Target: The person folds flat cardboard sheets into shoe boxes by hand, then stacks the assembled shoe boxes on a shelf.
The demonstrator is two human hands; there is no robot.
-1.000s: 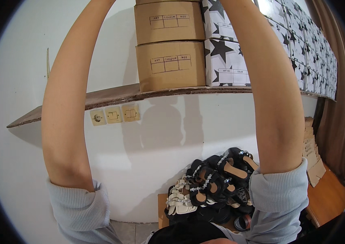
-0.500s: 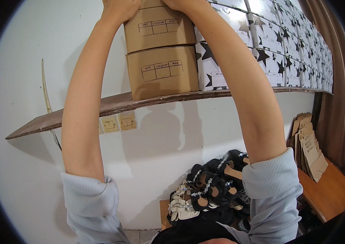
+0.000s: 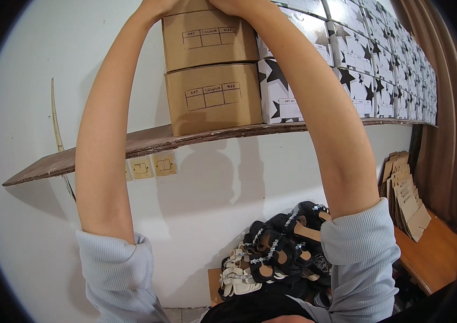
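Note:
Brown cardboard boxes are stacked on the wall shelf: a lower box (image 3: 215, 117), a middle box (image 3: 209, 51) and the bottom strip of a top box (image 3: 190, 5) at the picture's upper edge. My left hand (image 3: 159, 6) is against the left side of the top box. Against its right side is my right hand (image 3: 234, 5). Both arms are raised, and the two hands hold the top box between them. Most of my fingers are cut off by the upper edge. Each brown box in full view carries a printed table on its front.
White boxes with black stars (image 3: 352, 86) stand in rows along the brown shelf (image 3: 147, 141), right of the stack. Below are a pile of black and white sandals (image 3: 271, 247), an orange-brown bench (image 3: 433, 253) with flattened cardboard (image 3: 409, 202), and wall switches (image 3: 165, 163). A brown curtain (image 3: 446, 145) hangs at right.
The view has shifted slightly, so the shelf and stack sit a little further left and lower. My hands have moved slightly up and left in the picture, remaining at the top box.

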